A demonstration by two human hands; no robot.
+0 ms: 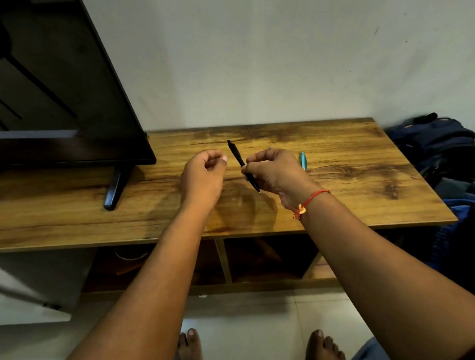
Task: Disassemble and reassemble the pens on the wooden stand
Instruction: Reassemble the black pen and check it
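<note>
My right hand [275, 172] pinches a black pen [237, 155] near its middle and holds it tilted above the wooden stand [341, 168], its tip pointing down toward me. My left hand [203, 175] hovers just left of the pen with its fingers curled; whether it holds a small part I cannot tell. A light blue pen [303, 160] lies on the stand behind my right hand, partly hidden by it.
A black television [57, 87] stands on the left of the stand, one foot [116, 187] on the wood. Dark bags [439, 146] are piled at the stand's right end. Open shelves [265, 258] sit below the top. My bare feet are on the tiled floor.
</note>
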